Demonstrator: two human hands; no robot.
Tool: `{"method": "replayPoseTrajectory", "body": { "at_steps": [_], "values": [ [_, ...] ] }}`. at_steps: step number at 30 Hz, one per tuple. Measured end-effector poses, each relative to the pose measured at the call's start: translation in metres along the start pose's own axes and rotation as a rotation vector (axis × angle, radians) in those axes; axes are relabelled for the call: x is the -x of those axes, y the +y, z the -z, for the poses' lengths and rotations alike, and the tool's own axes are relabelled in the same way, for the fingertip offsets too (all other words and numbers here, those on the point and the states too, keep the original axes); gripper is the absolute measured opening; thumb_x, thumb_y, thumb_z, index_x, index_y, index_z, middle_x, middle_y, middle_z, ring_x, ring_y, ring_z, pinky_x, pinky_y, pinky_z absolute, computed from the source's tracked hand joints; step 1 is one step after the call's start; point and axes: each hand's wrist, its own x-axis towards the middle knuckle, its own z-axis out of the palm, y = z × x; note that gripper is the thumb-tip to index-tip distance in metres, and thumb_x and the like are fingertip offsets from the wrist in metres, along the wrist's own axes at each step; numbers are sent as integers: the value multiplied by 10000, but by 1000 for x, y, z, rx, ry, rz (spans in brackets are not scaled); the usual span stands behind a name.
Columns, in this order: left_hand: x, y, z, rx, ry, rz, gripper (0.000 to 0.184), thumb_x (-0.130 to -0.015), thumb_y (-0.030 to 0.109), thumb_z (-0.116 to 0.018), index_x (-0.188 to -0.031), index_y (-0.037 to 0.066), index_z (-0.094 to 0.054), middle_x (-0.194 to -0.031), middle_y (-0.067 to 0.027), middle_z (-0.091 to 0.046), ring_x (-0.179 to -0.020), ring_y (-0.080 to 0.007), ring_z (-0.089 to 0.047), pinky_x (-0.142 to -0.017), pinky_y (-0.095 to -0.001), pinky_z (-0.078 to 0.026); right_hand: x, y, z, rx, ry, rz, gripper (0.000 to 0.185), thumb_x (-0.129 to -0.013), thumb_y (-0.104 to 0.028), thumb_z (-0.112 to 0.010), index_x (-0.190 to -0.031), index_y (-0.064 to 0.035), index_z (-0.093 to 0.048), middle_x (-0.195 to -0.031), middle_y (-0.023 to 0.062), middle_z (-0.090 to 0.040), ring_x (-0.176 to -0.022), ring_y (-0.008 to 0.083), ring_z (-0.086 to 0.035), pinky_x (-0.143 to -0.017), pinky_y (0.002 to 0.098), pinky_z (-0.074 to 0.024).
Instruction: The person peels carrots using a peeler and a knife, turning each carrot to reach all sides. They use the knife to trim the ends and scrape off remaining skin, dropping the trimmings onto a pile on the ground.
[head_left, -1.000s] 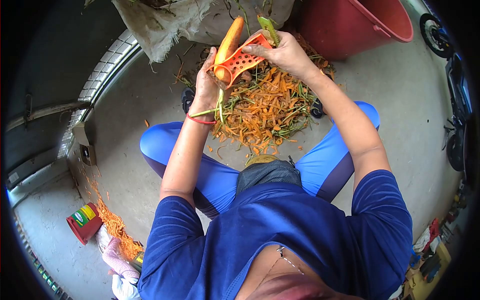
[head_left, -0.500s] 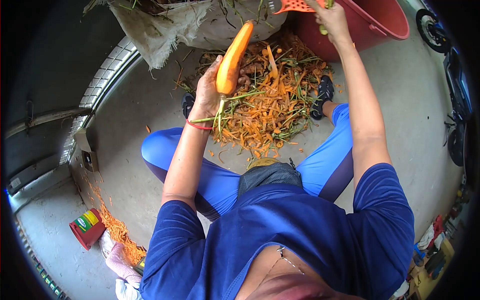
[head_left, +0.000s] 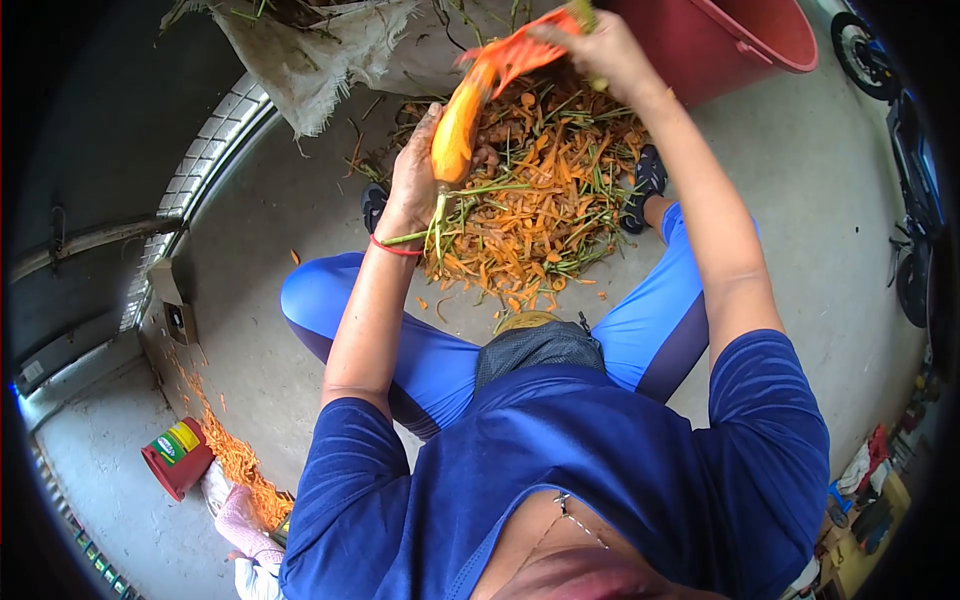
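My left hand (head_left: 412,175) is closed around the thick end of a carrot (head_left: 455,145), which tilts up and away with its green stalk stub hanging over my wrist. Gripped in my right hand (head_left: 612,62) is an orange slotted peeler (head_left: 525,50), slightly blurred. Its head overlaps the carrot's narrow far tip; the blade's exact contact cannot be made out. Below both hands, a heap of carrot peelings and green stalks (head_left: 540,225) covers the floor between my feet.
A large red tub (head_left: 730,70) stands at the far right, beside a pale woven sack (head_left: 310,70). At lower left are a small red bucket (head_left: 180,465), more peelings (head_left: 235,465) and another person's pink sleeve (head_left: 245,520). A motorcycle (head_left: 912,190) stands right.
My right hand has come left and down, bringing the peeler from beside the tub onto the carrot's tip. A long peel strip seen above the heap has dropped from sight. My left hand barely moved.
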Motion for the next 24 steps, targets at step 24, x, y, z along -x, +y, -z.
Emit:
{"method": "replayPoseTrajectory", "body": {
  "at_steps": [24],
  "values": [
    [6, 4, -8, 323, -136, 126, 422, -958, 334, -427, -1163, -32, -473, -1051, -148, -537, -786, -244, -505, -722, -332, -467, -2, -27, 43, 60, 300, -27, 266, -825, -305, -716, -821, -58, -619, -515, -33, -452, -369, 46, -348, -341, 224, -264]
  ]
}}
